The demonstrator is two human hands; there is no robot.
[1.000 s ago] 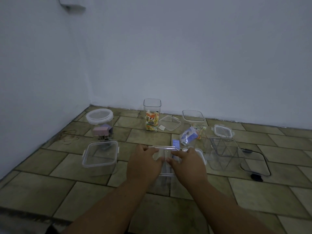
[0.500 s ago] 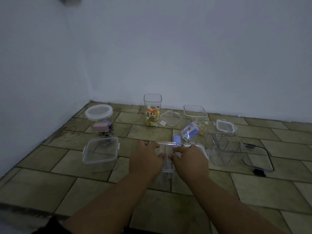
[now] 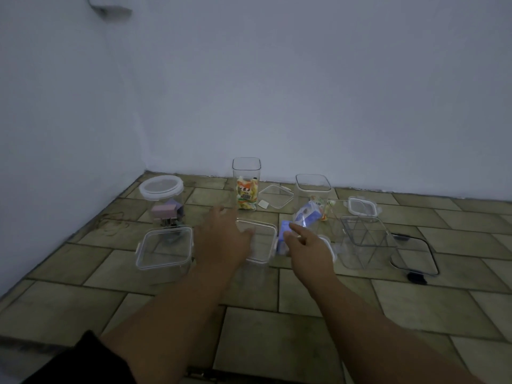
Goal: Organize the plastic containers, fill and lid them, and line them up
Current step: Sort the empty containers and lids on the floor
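On the tiled floor a lidded clear square container (image 3: 260,242) sits between my hands. My left hand (image 3: 221,239) hovers over its left edge with fingers spread and relaxed. My right hand (image 3: 307,245) is just right of it, fingers loose, index finger stretched toward a small blue packet (image 3: 284,231). Another lidded square container (image 3: 164,246) stands to the left. Behind it is a round lidded jar (image 3: 162,199) holding pink and purple items. A tall open jar (image 3: 246,184) holds a colourful snack packet.
A loose clear lid (image 3: 275,195) and an open square tub (image 3: 313,187) lie at the back near the wall. An open divided container (image 3: 365,242), a small lid (image 3: 361,207), a blue-white packet (image 3: 306,216) and a dark-rimmed lid (image 3: 415,254) lie to the right.
Both hands held the lidded container between them; now they have let go and lifted, the left spreading open, the right shifting right toward the blue packet.
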